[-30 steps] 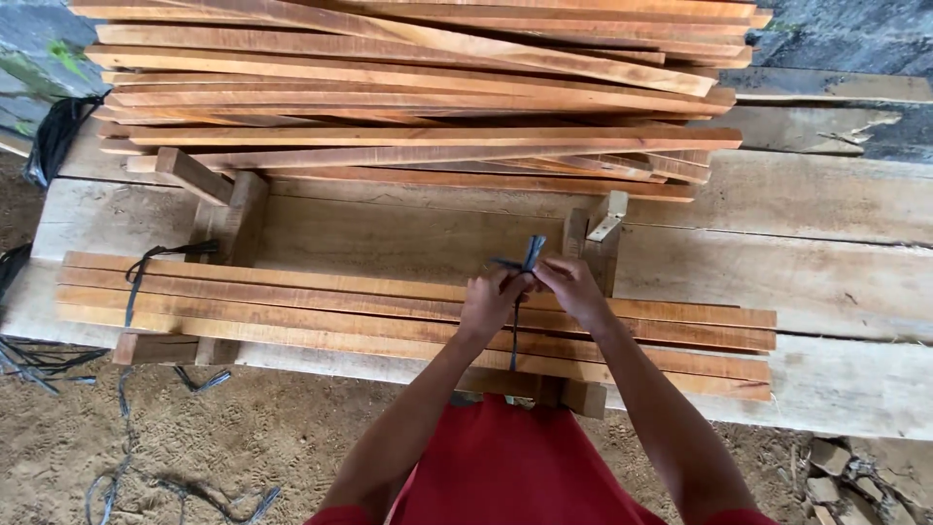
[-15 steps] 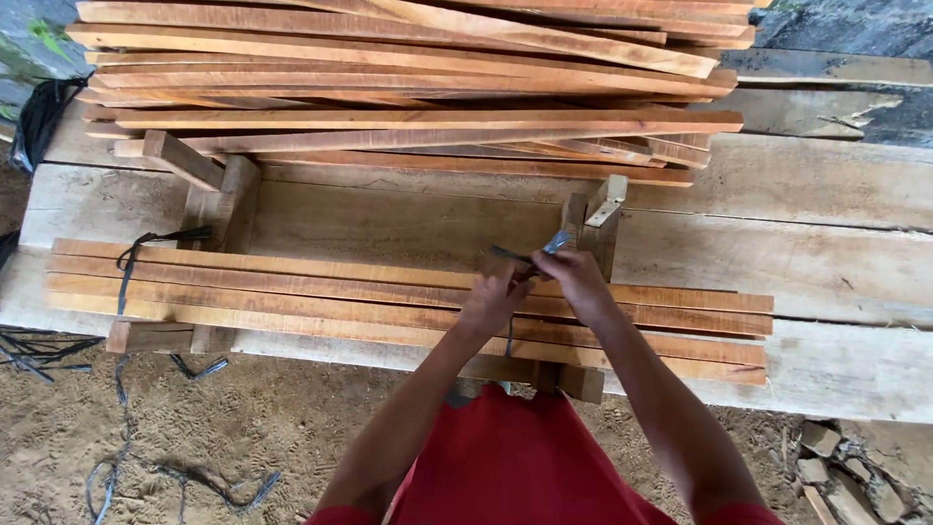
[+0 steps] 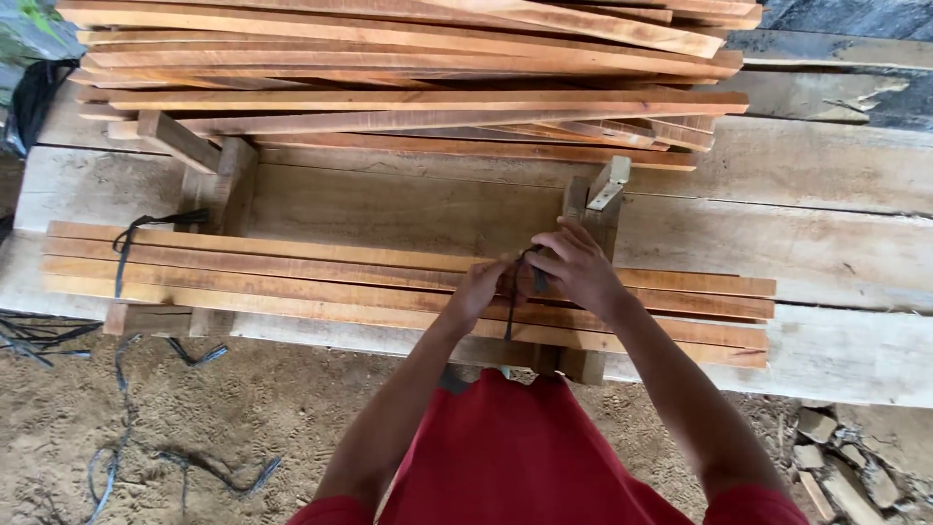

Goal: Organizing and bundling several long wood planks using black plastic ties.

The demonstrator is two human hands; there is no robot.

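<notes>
1. A pale plank table (image 3: 836, 175) is spanning the view, carrying everything else.
2. A big pile of long wooden slats (image 3: 408, 58) is lying across the table at 12 o'clock.
3. A flat bundle of slats (image 3: 292, 282) is resting on 2 wooden cradles at the table's near edge; a dark strap (image 3: 121, 255) is circling its end at 9 o'clock.
4. The right hand (image 3: 583, 272) is clenching its grip on a second dark strap (image 3: 508, 316) on top of the bundle, at centre.
5. The left hand (image 3: 476, 292) is pinching the same strap, its grip closed, touching the right hand from 8 o'clock.
6. Loose strap scraps (image 3: 126, 457) are lying on the sandy ground at 7 o'clock.
</notes>
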